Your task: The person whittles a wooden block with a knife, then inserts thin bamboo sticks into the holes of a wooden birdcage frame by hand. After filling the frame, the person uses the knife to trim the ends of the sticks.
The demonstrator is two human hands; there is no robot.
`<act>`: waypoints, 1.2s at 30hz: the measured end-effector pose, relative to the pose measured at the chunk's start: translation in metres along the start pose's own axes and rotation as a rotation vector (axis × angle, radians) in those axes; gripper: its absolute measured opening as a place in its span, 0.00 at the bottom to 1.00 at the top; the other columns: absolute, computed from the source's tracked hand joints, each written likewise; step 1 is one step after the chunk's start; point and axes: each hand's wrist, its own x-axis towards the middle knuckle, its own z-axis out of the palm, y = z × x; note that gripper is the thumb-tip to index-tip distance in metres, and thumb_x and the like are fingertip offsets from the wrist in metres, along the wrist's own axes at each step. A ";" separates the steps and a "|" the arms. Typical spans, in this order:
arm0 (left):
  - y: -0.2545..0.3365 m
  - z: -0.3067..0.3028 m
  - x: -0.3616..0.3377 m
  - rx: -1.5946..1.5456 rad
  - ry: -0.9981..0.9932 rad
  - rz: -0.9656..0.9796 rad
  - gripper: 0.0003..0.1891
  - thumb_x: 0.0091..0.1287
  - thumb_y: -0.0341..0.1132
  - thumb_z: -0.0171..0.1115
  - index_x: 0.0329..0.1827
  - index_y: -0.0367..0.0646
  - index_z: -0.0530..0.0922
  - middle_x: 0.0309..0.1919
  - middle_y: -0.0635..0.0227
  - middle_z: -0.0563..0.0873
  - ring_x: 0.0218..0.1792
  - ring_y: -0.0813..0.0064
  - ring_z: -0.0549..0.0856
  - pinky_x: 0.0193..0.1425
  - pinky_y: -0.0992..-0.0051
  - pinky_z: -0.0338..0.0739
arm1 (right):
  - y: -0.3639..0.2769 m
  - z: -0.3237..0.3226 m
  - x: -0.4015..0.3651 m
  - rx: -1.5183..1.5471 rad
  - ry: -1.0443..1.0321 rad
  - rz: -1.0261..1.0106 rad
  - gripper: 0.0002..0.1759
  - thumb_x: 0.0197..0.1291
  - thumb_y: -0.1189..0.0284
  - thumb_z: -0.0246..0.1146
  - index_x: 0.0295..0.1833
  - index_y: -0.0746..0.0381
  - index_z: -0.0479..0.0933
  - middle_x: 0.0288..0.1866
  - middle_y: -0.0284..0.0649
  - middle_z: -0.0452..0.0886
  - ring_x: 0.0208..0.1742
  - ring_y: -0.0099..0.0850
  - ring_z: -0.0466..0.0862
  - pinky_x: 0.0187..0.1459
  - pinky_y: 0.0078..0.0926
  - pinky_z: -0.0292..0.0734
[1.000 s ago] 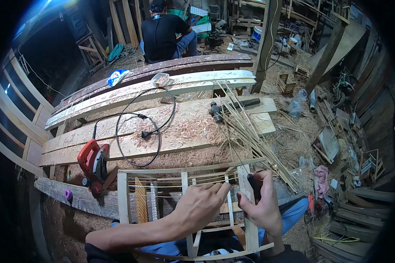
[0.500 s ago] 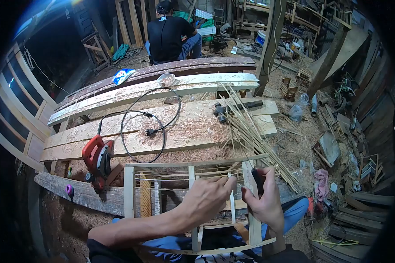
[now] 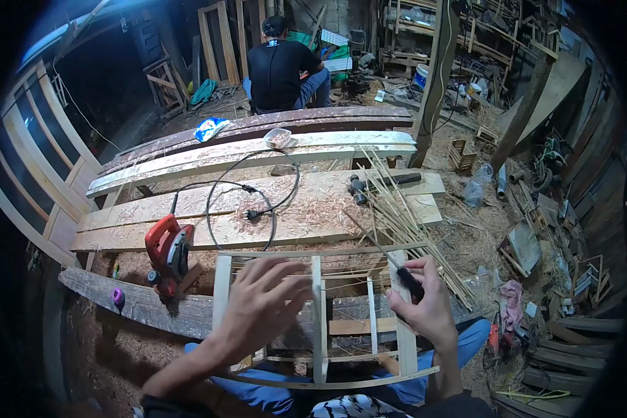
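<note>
My right hand [image 3: 426,306] grips the black handle of a long thin-shafted tool [image 3: 410,284], which looks like a screwdriver. Its shaft points up and to the left, across the right end of a small wooden frame [image 3: 318,313]. That frame lies over my lap, with pale uprights and thin sticks running between them. Above its left part, my left hand [image 3: 265,296] is spread with slightly blurred fingers and nothing visible in them. Some sticks are hidden behind this hand. Thin bamboo-like strips [image 3: 425,244] lie in a loose bundle just beyond the frame.
A red electric planer [image 3: 166,254] stands at the left, its black cord [image 3: 274,216] looping over planks with shavings. A hammer [image 3: 386,182] rests near the strips. A purple-topped object [image 3: 118,297] sits on the worn beam [image 3: 164,310]. Another person [image 3: 282,73] sits at the back.
My left hand has moved left, away from the right part of the frame, and its fingers have spread. The tool's shaft now shows above the frame, pointing up-left. The view has shifted slightly.
</note>
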 end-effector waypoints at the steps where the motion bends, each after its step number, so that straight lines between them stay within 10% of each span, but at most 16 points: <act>1: -0.001 -0.003 -0.010 0.010 -0.006 0.003 0.08 0.66 0.31 0.76 0.47 0.46 0.89 0.56 0.64 0.91 0.61 0.59 0.86 0.65 0.58 0.80 | -0.001 0.000 -0.001 0.012 0.002 -0.002 0.31 0.61 0.63 0.78 0.61 0.64 0.70 0.36 0.41 0.90 0.30 0.23 0.82 0.34 0.27 0.77; 9: -0.010 -0.005 -0.044 0.109 -0.002 -0.186 0.07 0.70 0.35 0.73 0.49 0.49 0.88 0.70 0.60 0.81 0.75 0.54 0.75 0.79 0.51 0.64 | -0.037 -0.006 -0.002 -0.287 0.062 0.041 0.31 0.57 0.64 0.81 0.62 0.61 0.75 0.36 0.42 0.88 0.36 0.35 0.91 0.41 0.34 0.85; 15: -0.010 -0.003 -0.044 0.155 -0.018 -0.201 0.07 0.71 0.34 0.73 0.49 0.49 0.87 0.72 0.59 0.79 0.76 0.51 0.73 0.79 0.50 0.64 | -0.040 0.007 0.015 -0.321 0.120 -0.332 0.16 0.52 0.75 0.82 0.45 0.62 0.87 0.44 0.41 0.86 0.42 0.36 0.89 0.46 0.34 0.85; 36: -0.022 0.003 -0.039 0.047 0.082 -0.346 0.08 0.60 0.31 0.81 0.41 0.50 0.91 0.41 0.71 0.86 0.50 0.64 0.82 0.64 0.61 0.68 | -0.040 0.030 0.018 -0.407 0.059 -0.359 0.10 0.55 0.70 0.83 0.36 0.61 0.88 0.36 0.35 0.88 0.31 0.37 0.88 0.32 0.35 0.79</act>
